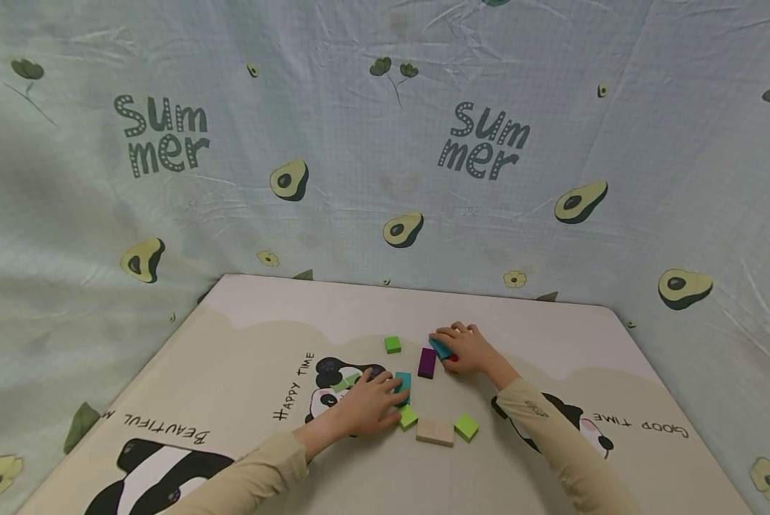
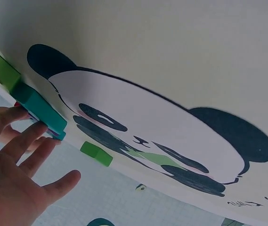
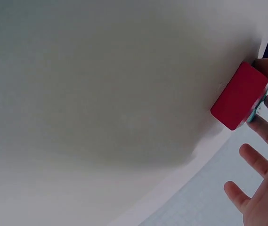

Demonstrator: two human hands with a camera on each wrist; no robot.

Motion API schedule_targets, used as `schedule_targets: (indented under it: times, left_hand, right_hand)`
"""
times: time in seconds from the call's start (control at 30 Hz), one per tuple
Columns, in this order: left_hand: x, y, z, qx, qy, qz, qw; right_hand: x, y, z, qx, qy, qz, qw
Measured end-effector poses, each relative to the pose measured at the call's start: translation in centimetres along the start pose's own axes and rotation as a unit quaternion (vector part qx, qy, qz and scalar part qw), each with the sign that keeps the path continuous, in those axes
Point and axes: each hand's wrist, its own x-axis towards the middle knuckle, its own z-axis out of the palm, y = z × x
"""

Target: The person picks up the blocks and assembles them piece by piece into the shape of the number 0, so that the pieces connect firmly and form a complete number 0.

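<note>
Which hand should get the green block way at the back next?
Probably the left hand: that bright green block lies just beyond it, and its fingers only seem to touch a teal block. The right hand looks busier, pinching another teal block beside a red block.

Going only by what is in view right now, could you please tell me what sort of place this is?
Probably an indoor play or activity corner: there is a panda-print table, an avocado-print sheet hanging behind it, and small colored blocks.
</note>
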Motion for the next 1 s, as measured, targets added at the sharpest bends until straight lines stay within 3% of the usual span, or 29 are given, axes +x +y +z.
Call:
schedule_targets:
  times: [0.67, 1.0]
  left_hand:
    - [0.1, 0.0, 0.0, -0.027, -0.019, -0.012, 0.9994]
    - [0.1, 0.0, 0.2, -0.042, -0.025, -0.017, 0.9986]
  right_hand:
    - [-0.6, 0.3, -0.9, -0.041, 0.063, -0.026, 0.9968]
    - [-2.3, -0.5, -1.8, -0.045, 0.076, -0.056, 0.9945]
